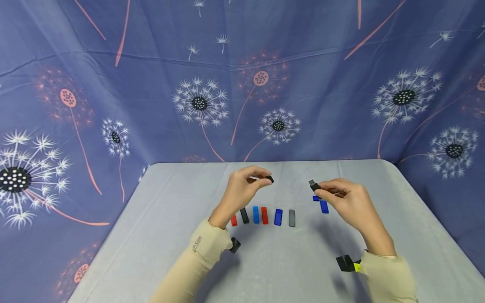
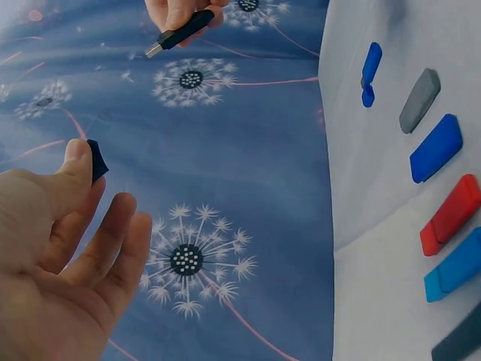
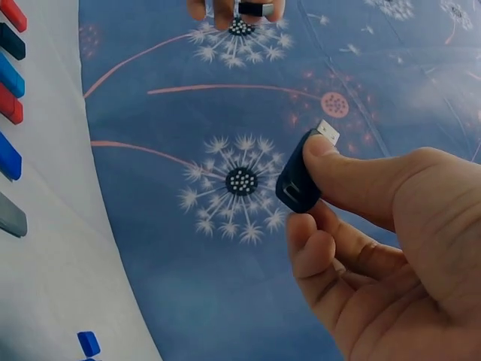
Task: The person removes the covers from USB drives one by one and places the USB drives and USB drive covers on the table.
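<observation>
My right hand [image 1: 350, 204] pinches a black USB flash drive [image 3: 299, 180] between thumb and fingers, its metal plug bare and pointing away from the palm. Between the thumb and fingertip of my left hand [image 1: 240, 187] is a small black cap [image 2: 98, 161]. Both hands are raised above the table, with a gap between drive and cap. Under the right hand lie a blue flash drive body [image 1: 324, 206] and a small blue cap [image 1: 316, 198], close to each other on the cloth.
Several sticks lie in a row on the grey-covered table [image 1: 151, 244]: a red one [image 1: 233, 220], a black one [image 1: 244, 216], a light blue one [image 1: 256, 214], another red one [image 1: 265, 215], a blue one [image 1: 278, 217] and a grey one [image 1: 291, 218]. A dandelion-patterned curtain [image 1: 159, 84] hangs behind.
</observation>
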The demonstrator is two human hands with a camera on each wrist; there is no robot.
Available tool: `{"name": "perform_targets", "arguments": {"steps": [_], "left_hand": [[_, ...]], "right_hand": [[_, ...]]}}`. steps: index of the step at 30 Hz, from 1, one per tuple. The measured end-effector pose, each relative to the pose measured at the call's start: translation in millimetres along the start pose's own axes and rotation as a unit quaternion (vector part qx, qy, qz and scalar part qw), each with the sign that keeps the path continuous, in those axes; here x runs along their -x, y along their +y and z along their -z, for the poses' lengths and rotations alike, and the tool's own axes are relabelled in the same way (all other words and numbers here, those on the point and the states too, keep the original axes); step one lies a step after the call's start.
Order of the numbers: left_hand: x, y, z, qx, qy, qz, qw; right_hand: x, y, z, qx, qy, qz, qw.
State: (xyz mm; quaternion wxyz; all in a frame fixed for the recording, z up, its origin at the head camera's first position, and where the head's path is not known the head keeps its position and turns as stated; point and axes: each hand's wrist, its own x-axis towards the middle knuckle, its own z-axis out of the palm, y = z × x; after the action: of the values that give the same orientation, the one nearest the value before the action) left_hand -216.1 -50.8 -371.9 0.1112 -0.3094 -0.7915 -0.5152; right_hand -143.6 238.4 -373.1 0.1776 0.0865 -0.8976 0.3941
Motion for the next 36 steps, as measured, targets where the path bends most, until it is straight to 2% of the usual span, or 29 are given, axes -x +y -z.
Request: {"name": "perform_targets", "arguments": {"steps": [7, 14, 22, 30, 36], "left_hand": [[-24.6, -4.3, -14.6, -0.012, -0.009, 0.005, 0.9999], [-49.8, -5.4, -27.5, -0.045, -0.023, 0.011, 0.9987], [-70.5, -8.9, -41.4, -0.082, -0.03, 0.031, 0.9957], [-81.3, -19.1, -62.5, -0.101, -0.068, 0.073, 0.9899], [-78.8, -28.1, -80.7, -0.108, -0.105, 0.105, 0.983]], "right_hand": [[-12, 6, 0, 0.012, 0.026, -0.035, 0.999], [-22, 11, -4, 0.003, 0.053, -0.059, 0.997], [-34, 21, -16, 0.001, 0.078, -0.084, 0.993], [-36, 33, -29, 0.014, 0.036, -0.129, 0.991], [-32, 44, -38, 0.023, 0.009, -0.162, 0.986]]}}
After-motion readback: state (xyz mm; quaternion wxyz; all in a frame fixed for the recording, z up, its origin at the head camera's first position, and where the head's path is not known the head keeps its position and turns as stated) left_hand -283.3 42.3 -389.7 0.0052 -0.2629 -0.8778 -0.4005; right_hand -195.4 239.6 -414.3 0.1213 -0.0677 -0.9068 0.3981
